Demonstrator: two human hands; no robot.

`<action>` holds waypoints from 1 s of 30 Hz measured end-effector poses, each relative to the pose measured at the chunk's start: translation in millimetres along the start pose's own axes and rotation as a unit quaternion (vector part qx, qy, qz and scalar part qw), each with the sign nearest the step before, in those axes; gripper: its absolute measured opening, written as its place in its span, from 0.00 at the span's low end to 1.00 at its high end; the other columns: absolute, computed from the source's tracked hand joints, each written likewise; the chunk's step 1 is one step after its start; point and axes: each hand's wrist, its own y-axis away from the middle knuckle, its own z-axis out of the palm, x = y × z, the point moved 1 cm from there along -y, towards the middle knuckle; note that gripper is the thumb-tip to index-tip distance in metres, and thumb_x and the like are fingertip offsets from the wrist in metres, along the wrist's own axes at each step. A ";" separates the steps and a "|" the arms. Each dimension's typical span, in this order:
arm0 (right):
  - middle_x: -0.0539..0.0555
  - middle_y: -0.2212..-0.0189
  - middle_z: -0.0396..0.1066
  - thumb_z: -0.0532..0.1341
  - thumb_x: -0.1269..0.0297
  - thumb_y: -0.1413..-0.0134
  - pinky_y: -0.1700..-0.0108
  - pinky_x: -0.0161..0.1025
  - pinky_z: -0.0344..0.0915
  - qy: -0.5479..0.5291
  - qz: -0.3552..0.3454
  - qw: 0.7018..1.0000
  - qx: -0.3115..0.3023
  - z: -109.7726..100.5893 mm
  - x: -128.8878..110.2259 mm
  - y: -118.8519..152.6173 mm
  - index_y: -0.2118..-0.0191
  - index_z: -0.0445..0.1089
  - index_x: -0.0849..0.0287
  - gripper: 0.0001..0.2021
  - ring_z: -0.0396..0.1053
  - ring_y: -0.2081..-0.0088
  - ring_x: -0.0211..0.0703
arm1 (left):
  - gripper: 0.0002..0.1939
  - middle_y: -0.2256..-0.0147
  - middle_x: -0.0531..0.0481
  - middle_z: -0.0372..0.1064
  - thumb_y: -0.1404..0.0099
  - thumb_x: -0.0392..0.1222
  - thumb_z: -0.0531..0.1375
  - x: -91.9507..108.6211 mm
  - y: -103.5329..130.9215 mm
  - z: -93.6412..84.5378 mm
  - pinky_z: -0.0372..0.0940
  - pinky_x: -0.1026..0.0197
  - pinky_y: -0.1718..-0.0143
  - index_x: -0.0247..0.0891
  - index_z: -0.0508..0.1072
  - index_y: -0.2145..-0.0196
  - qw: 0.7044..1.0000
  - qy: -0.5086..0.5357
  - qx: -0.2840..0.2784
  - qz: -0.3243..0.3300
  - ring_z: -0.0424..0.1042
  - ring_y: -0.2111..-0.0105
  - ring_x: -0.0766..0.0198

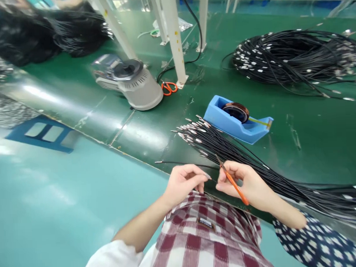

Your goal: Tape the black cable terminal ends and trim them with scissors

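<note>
In front of a checked apron (196, 234), my left hand (187, 182) pinches the pale metallic end of a thin black cable (214, 180). My right hand (241, 182) is closed around an orange-handled tool (234, 187) with a thin, dark, pointed tip aimed up and away. Its thumb and fingertips also seem to hold the cable a short way from the end. Just beyond both hands lies a bundle of black cables (234, 149) with silvery ends, running off to the right. One separate cable end (159, 162) sticks out to the left of the bundle.
A blue tape dispenser (233, 125) with a brown tape roll (237, 111) stands behind the bundle. Farther left are a grey round machine (143, 88) and orange-handled scissors (169, 88) beside a white post (175, 44). A coiled cable pile (283, 63) sits back right.
</note>
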 end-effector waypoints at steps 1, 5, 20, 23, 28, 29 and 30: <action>0.48 0.74 0.72 0.70 0.59 0.52 0.67 0.34 0.66 0.024 0.002 0.999 -0.024 -1.6 2.3 1.3 0.71 0.68 0.58 0.12 0.68 0.72 0.37 | 0.10 0.81 0.51 0.71 0.41 0.43 0.66 1.0 4.2 -5.2 0.62 0.66 0.77 0.33 0.76 0.73 0.998 -0.057 -0.023 -0.010 0.68 0.81 0.67; 0.53 0.66 0.77 0.68 0.54 0.50 0.62 0.39 0.70 0.124 -0.007 0.992 -0.015 -12.9 9.5 -0.9 0.66 0.72 0.57 0.13 0.74 0.66 0.44 | 0.15 0.77 0.48 0.71 0.33 0.43 0.59 7.2 21.5 -43.4 0.61 0.63 0.71 0.35 0.74 0.76 0.943 -0.324 0.010 0.074 0.67 0.75 0.65; 0.57 0.55 0.76 0.67 0.56 0.47 0.61 0.39 0.71 0.044 -0.096 0.979 0.176 -6.3 -8.0 -8.8 0.64 0.66 0.55 0.12 0.73 0.62 0.43 | 0.10 0.77 0.53 0.70 0.46 0.43 0.71 48.9 1.7 -53.8 0.64 0.62 0.74 0.37 0.76 0.70 0.972 0.072 0.104 0.198 0.69 0.78 0.66; 0.58 0.52 0.75 0.68 0.58 0.49 0.64 0.38 0.70 0.048 -0.135 0.971 0.193 0.4 -18.1 -13.1 0.64 0.65 0.55 0.12 0.71 0.66 0.40 | 0.10 0.78 0.53 0.69 0.48 0.42 0.72 56.1 -12.1 -25.0 0.63 0.63 0.76 0.36 0.77 0.71 0.975 0.130 0.039 0.178 0.68 0.79 0.67; 0.55 0.60 0.75 0.67 0.58 0.48 0.63 0.39 0.68 0.045 -0.137 0.971 0.189 10.6 -14.9 -20.3 0.63 0.65 0.55 0.12 0.68 0.68 0.39 | 0.05 0.73 0.51 0.71 0.45 0.36 0.70 62.8 -21.8 -2.2 0.66 0.64 0.72 0.37 0.79 0.69 0.976 0.107 0.022 0.186 0.70 0.75 0.68; 0.55 0.59 0.74 0.67 0.58 0.48 0.62 0.39 0.68 0.038 -0.134 0.970 0.197 11.5 -12.7 -20.3 0.61 0.66 0.55 0.12 0.67 0.67 0.39 | 0.04 0.71 0.50 0.72 0.45 0.35 0.70 64.3 -21.9 -0.6 0.66 0.65 0.72 0.37 0.79 0.70 0.975 0.095 0.037 0.197 0.70 0.73 0.68; 0.56 0.57 0.73 0.67 0.57 0.47 0.62 0.40 0.68 0.025 -0.129 0.970 0.206 11.8 -10.6 -19.8 0.59 0.65 0.54 0.13 0.67 0.67 0.39 | 0.04 0.69 0.49 0.73 0.45 0.35 0.70 65.4 -21.8 0.9 0.65 0.66 0.74 0.37 0.79 0.70 0.975 0.087 0.048 0.201 0.70 0.73 0.68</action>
